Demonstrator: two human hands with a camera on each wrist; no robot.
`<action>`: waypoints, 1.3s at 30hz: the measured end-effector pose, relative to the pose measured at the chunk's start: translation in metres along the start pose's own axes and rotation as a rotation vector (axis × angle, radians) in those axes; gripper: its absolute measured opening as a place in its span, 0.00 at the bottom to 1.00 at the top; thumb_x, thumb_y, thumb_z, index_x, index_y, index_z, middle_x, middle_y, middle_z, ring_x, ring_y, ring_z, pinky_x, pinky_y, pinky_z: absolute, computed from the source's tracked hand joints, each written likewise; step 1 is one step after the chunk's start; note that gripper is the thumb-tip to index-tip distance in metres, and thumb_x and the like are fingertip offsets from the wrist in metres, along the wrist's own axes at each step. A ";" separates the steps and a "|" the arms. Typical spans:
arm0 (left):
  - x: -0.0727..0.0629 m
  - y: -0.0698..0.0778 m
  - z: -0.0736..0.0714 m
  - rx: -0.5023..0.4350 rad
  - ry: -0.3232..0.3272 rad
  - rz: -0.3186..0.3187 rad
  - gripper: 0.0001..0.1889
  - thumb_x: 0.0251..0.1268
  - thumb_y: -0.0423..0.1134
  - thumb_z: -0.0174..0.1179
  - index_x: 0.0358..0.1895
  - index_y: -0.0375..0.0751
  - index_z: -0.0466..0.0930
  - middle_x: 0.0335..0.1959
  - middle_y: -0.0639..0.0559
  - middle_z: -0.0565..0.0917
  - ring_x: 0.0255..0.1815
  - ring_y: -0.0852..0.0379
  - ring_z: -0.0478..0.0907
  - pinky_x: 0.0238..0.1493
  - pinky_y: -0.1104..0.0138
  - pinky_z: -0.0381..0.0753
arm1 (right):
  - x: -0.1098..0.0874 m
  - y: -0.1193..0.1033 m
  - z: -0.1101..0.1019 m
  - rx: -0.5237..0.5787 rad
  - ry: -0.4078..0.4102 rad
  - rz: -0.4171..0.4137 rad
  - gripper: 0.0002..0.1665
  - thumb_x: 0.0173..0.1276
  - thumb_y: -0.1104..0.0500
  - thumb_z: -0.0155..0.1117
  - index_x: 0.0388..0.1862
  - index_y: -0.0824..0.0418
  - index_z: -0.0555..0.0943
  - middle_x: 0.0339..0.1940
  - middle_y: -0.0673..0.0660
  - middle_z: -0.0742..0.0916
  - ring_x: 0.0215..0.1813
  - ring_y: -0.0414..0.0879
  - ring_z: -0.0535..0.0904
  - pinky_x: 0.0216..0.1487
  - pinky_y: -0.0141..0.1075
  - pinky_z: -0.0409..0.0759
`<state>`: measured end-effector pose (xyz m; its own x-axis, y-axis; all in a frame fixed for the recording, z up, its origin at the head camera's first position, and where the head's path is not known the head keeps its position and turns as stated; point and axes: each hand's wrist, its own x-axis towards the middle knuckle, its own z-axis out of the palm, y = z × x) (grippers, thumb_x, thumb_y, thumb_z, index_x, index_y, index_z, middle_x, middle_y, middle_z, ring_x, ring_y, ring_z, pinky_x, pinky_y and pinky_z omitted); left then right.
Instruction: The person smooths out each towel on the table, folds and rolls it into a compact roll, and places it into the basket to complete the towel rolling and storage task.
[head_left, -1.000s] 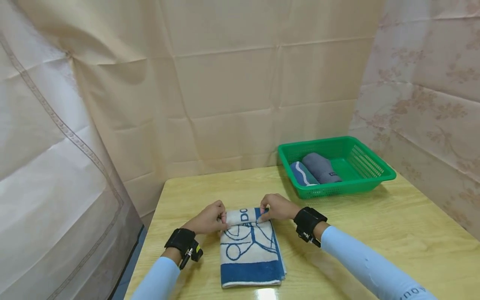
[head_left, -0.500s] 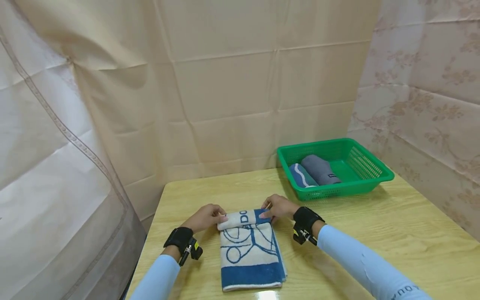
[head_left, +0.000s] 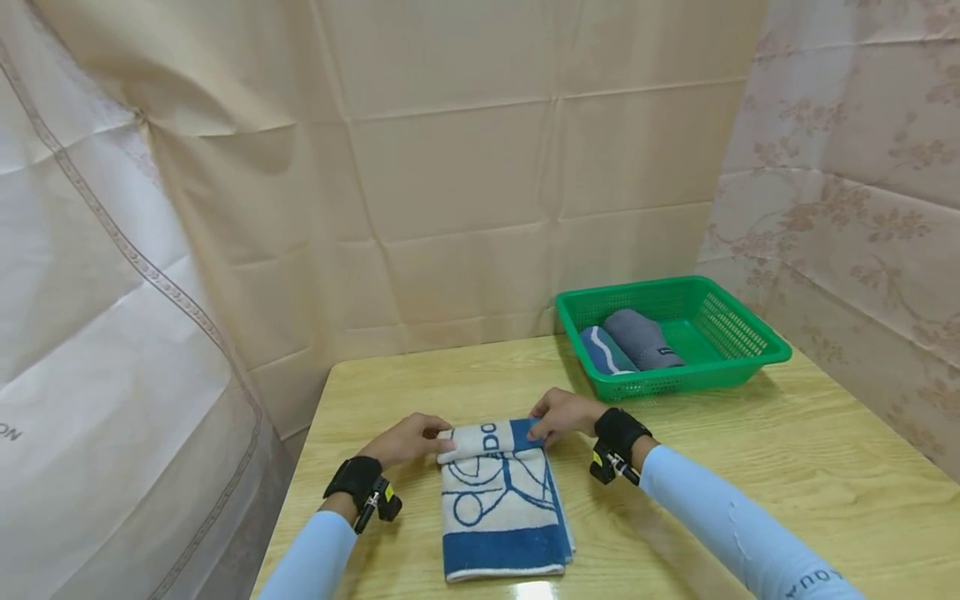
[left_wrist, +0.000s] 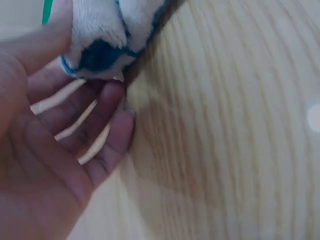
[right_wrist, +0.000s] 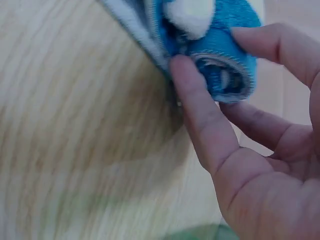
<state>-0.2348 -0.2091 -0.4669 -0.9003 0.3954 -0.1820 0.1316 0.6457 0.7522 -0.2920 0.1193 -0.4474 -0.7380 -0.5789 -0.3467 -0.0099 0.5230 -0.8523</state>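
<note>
A white and blue towel [head_left: 498,543] with line drawings lies folded in a strip on the wooden table, its far end turned into a short roll [head_left: 491,439]. My left hand [head_left: 407,440] holds the roll's left end, thumb on top; in the left wrist view the other fingers [left_wrist: 107,102] curl beneath that end [left_wrist: 97,52]. At the opposite end, my right hand [head_left: 567,414] grips the roll between thumb and fingers. The right wrist view shows the coiled layers of the blue end [right_wrist: 225,65], with one fingertip [right_wrist: 182,67] against its near side.
A green plastic basket [head_left: 690,379] stands at the table's back right. Inside it lie a rolled grey cloth [head_left: 641,337] and a rolled blue-green one [head_left: 603,350] with a white stripe. Beige curtains [head_left: 450,167] hang behind the table [head_left: 750,467].
A second ago both hands pinched the roll's ends with bent fingers. Now the thumbs lie over the top with the fingers spread around the ends, and the roll sits slightly nearer the person.
</note>
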 end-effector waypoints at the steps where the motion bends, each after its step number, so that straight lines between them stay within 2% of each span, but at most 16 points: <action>1: 0.000 -0.001 0.000 0.003 -0.009 0.010 0.22 0.72 0.52 0.65 0.61 0.44 0.83 0.50 0.53 0.83 0.50 0.53 0.75 0.54 0.53 0.75 | 0.000 0.000 0.000 -0.004 0.004 -0.001 0.20 0.62 0.69 0.75 0.52 0.74 0.83 0.41 0.59 0.87 0.35 0.48 0.87 0.44 0.44 0.87; 4: 0.000 -0.003 0.001 0.016 -0.022 0.050 0.23 0.70 0.53 0.68 0.60 0.45 0.81 0.50 0.53 0.82 0.48 0.52 0.75 0.51 0.55 0.74 | 0.000 0.001 0.000 -0.053 0.022 -0.030 0.15 0.58 0.68 0.78 0.42 0.68 0.84 0.37 0.57 0.84 0.32 0.47 0.85 0.39 0.43 0.87; 8: 0.001 -0.006 0.003 0.043 0.008 0.105 0.20 0.64 0.50 0.73 0.52 0.45 0.80 0.46 0.52 0.80 0.44 0.53 0.76 0.46 0.59 0.77 | 0.002 0.002 0.006 -0.165 0.092 -0.106 0.16 0.53 0.68 0.80 0.36 0.64 0.82 0.33 0.56 0.82 0.29 0.48 0.83 0.32 0.41 0.86; 11: 0.004 -0.008 0.005 0.085 0.075 0.160 0.18 0.60 0.44 0.77 0.46 0.45 0.77 0.44 0.52 0.78 0.43 0.54 0.75 0.41 0.63 0.78 | 0.004 0.001 0.016 -0.340 0.205 -0.229 0.17 0.50 0.68 0.82 0.33 0.60 0.80 0.30 0.52 0.80 0.29 0.45 0.78 0.32 0.37 0.81; 14: 0.007 -0.007 0.007 0.139 0.160 0.203 0.19 0.55 0.39 0.79 0.41 0.47 0.76 0.42 0.53 0.76 0.44 0.54 0.73 0.41 0.62 0.76 | 0.005 0.000 0.025 -0.514 0.330 -0.364 0.20 0.49 0.68 0.82 0.28 0.58 0.77 0.31 0.51 0.75 0.32 0.44 0.70 0.34 0.35 0.72; 16: 0.007 -0.006 0.007 0.154 0.201 0.214 0.19 0.51 0.38 0.81 0.38 0.48 0.76 0.40 0.54 0.76 0.44 0.53 0.72 0.43 0.61 0.74 | 0.005 0.001 0.028 -0.584 0.384 -0.425 0.20 0.50 0.69 0.82 0.27 0.57 0.75 0.32 0.51 0.72 0.34 0.45 0.68 0.36 0.36 0.70; 19: 0.009 -0.004 0.007 0.159 0.219 0.218 0.20 0.49 0.38 0.83 0.37 0.49 0.77 0.39 0.56 0.76 0.44 0.53 0.72 0.43 0.60 0.74 | 0.004 0.004 0.028 -0.614 0.398 -0.469 0.20 0.53 0.67 0.84 0.27 0.57 0.77 0.34 0.51 0.72 0.35 0.45 0.69 0.37 0.36 0.73; 22: 0.011 -0.004 0.007 0.156 0.214 0.228 0.20 0.49 0.38 0.83 0.37 0.50 0.76 0.38 0.56 0.75 0.43 0.54 0.72 0.42 0.61 0.74 | 0.004 0.007 0.022 -0.604 0.375 -0.479 0.15 0.60 0.59 0.82 0.28 0.54 0.79 0.39 0.52 0.78 0.39 0.45 0.75 0.42 0.38 0.78; 23: 0.012 -0.004 0.007 0.157 0.216 0.237 0.20 0.49 0.38 0.83 0.37 0.50 0.76 0.38 0.56 0.75 0.43 0.54 0.72 0.42 0.61 0.74 | 0.005 0.008 0.020 -0.584 0.363 -0.477 0.13 0.63 0.57 0.79 0.27 0.54 0.80 0.41 0.52 0.81 0.43 0.46 0.78 0.45 0.39 0.79; 26: 0.014 -0.004 0.007 0.175 0.229 0.270 0.20 0.50 0.35 0.82 0.36 0.50 0.76 0.38 0.56 0.74 0.44 0.54 0.70 0.43 0.61 0.74 | 0.007 0.009 0.014 -0.474 0.303 -0.436 0.13 0.70 0.53 0.72 0.27 0.54 0.81 0.40 0.53 0.86 0.41 0.49 0.84 0.43 0.42 0.83; 29: 0.015 -0.005 0.006 0.205 0.249 0.283 0.19 0.52 0.34 0.80 0.37 0.50 0.76 0.40 0.55 0.74 0.46 0.53 0.70 0.45 0.60 0.74 | 0.011 0.009 0.010 -0.367 0.262 -0.352 0.11 0.72 0.54 0.71 0.33 0.57 0.80 0.35 0.53 0.86 0.31 0.50 0.85 0.33 0.39 0.84; 30: 0.015 -0.005 0.006 0.212 0.257 0.273 0.18 0.53 0.35 0.80 0.38 0.50 0.77 0.41 0.56 0.75 0.47 0.53 0.70 0.46 0.60 0.74 | 0.012 0.008 0.010 -0.341 0.252 -0.319 0.11 0.71 0.54 0.71 0.36 0.58 0.79 0.34 0.53 0.85 0.27 0.49 0.83 0.29 0.39 0.82; 32: 0.015 -0.006 0.005 0.196 0.270 0.222 0.16 0.56 0.37 0.79 0.41 0.51 0.80 0.45 0.57 0.77 0.48 0.54 0.72 0.46 0.61 0.76 | 0.014 0.008 0.010 -0.318 0.246 -0.258 0.12 0.72 0.54 0.71 0.43 0.59 0.79 0.38 0.53 0.85 0.27 0.47 0.83 0.28 0.37 0.81; 36: 0.011 -0.009 0.003 0.142 0.296 0.135 0.13 0.62 0.41 0.74 0.49 0.53 0.87 0.51 0.58 0.83 0.47 0.57 0.77 0.46 0.60 0.78 | 0.017 0.006 0.010 -0.280 0.229 -0.161 0.18 0.73 0.52 0.69 0.54 0.62 0.80 0.43 0.56 0.86 0.30 0.48 0.83 0.28 0.40 0.83; 39: 0.009 -0.010 0.001 0.108 0.287 0.120 0.08 0.72 0.44 0.66 0.50 0.54 0.89 0.49 0.58 0.86 0.46 0.57 0.79 0.47 0.59 0.78 | 0.017 0.004 0.010 -0.245 0.200 -0.113 0.19 0.74 0.54 0.68 0.57 0.62 0.81 0.43 0.57 0.86 0.30 0.50 0.83 0.29 0.42 0.85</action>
<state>-0.2441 -0.2116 -0.4766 -0.9539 0.2827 0.1010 0.2731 0.6775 0.6830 -0.2980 0.1053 -0.4605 -0.8405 -0.5204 -0.1506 -0.2434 0.6111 -0.7532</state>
